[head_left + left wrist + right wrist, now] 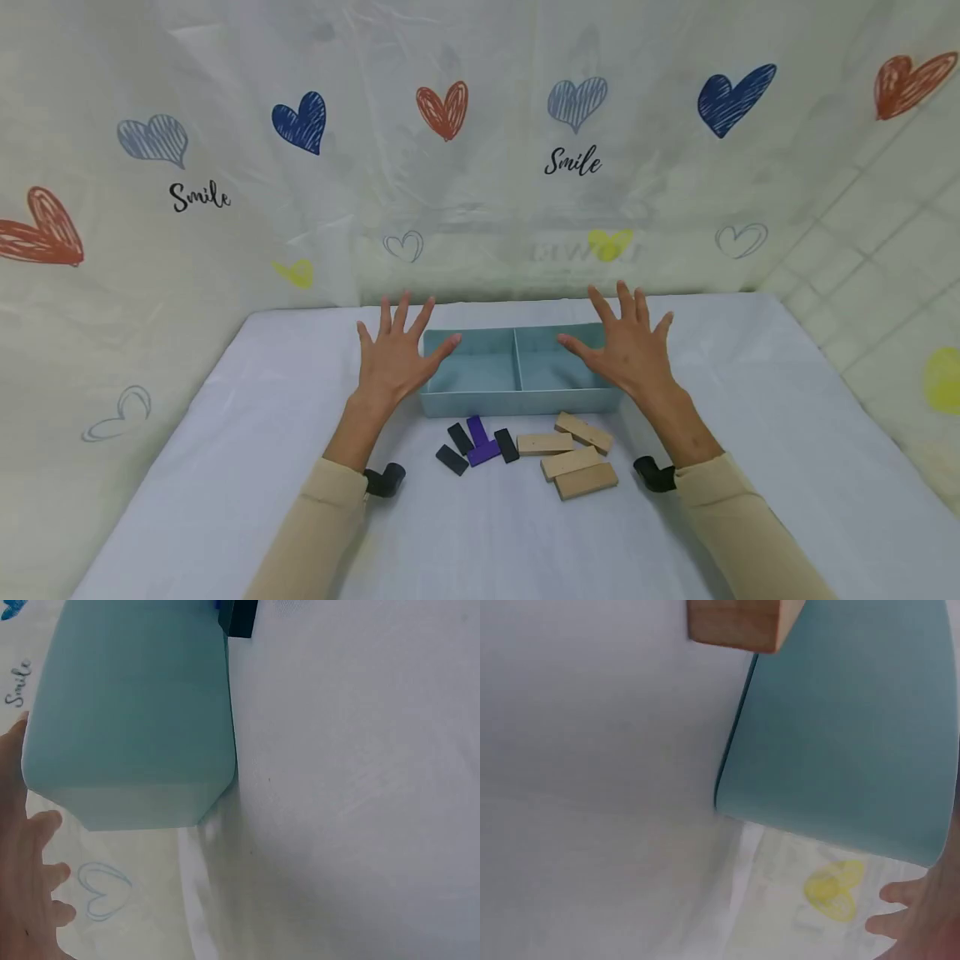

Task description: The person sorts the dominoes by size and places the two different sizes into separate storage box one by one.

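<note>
Both hands are held up with fingers spread and nothing in them. The left hand (393, 358) overlaps the left end of a light blue two-compartment box (517, 404) in the head view; the right hand (630, 350) overlaps its right end. The box's two compartments hold nothing visible. In front of it lie several black blocks (452, 460), two purple blocks (483, 453) and several plain wooden blocks (587, 481). In the left wrist view, spread fingers show beside the box wall (135, 712). A wooden block (735, 622) shows near the box in the right wrist view.
A white cloth (217, 500) covers the table. Behind it hangs a pale sheet (495, 192) printed with hearts and "Smile". Each wrist carries a black camera mount, one at the left wrist (386, 481) and one at the right (655, 475).
</note>
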`<control>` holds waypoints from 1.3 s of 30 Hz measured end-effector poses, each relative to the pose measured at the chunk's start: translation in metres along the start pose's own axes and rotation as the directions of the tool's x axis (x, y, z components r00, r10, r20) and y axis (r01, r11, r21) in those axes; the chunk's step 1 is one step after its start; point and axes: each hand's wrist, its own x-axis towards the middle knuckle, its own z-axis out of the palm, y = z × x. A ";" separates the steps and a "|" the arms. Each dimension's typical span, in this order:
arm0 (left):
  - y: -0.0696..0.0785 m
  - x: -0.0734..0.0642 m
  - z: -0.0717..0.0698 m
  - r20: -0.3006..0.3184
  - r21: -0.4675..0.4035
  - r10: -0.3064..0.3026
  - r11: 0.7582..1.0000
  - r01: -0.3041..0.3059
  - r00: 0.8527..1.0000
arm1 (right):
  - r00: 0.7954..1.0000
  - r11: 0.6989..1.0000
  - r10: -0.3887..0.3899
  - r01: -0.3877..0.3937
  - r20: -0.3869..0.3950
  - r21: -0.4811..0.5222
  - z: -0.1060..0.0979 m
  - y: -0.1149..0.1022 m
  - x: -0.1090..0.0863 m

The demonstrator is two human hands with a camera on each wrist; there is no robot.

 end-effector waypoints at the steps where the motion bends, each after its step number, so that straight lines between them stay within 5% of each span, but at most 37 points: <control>1: 0.000 0.000 0.000 -0.005 -0.007 0.007 1.000 -0.007 1.000 | 1.000 1.000 -0.006 0.006 -0.007 0.000 0.000 0.000 0.000; 13: -0.004 0.000 -0.001 -0.022 -0.110 0.050 0.993 -0.052 0.999 | 0.996 0.995 -0.070 0.074 -0.058 0.063 -0.006 0.002 -0.008; 39: -0.010 -0.013 -0.008 0.191 -0.395 0.003 0.916 0.074 0.982 | 0.953 0.937 -0.198 0.252 -0.227 0.241 -0.013 0.000 -0.028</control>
